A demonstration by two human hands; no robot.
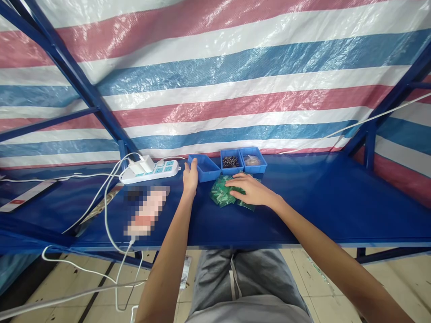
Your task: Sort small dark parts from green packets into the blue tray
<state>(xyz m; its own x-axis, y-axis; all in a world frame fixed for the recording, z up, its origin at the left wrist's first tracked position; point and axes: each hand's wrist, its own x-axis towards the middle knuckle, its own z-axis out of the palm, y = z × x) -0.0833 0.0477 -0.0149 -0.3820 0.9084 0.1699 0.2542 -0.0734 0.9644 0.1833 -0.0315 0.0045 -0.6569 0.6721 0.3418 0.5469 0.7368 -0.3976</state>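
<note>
My left hand point(190, 177) is up against the near left corner of the leftmost blue plastic bin point(207, 168), fingertips touching its rim. I cannot tell whether they are hooked over the edge or only resting against it. Inside that bin I see only bare blue plastic.

My right hand point(249, 189) lies palm down, fingers spread and loose, on a heap of small green packets point(221, 194). The heap sits on the blue tabletop point(319, 197) just in front of the bins, and my fingers grip none of the packets.

Three bins stand side by side, touching, at the back of the table below the striped tarp point(215, 80). The middle bin point(230, 162) holds a layer of small dark parts, too tiny to name. The right bin point(253, 161) holds a clear bag with something pale brown in it.

Left of the bins, just beside my left hand, lies a white power strip point(153, 171) with white chargers plugged in, and white cables point(106, 197) run from it over the table edge.
</note>
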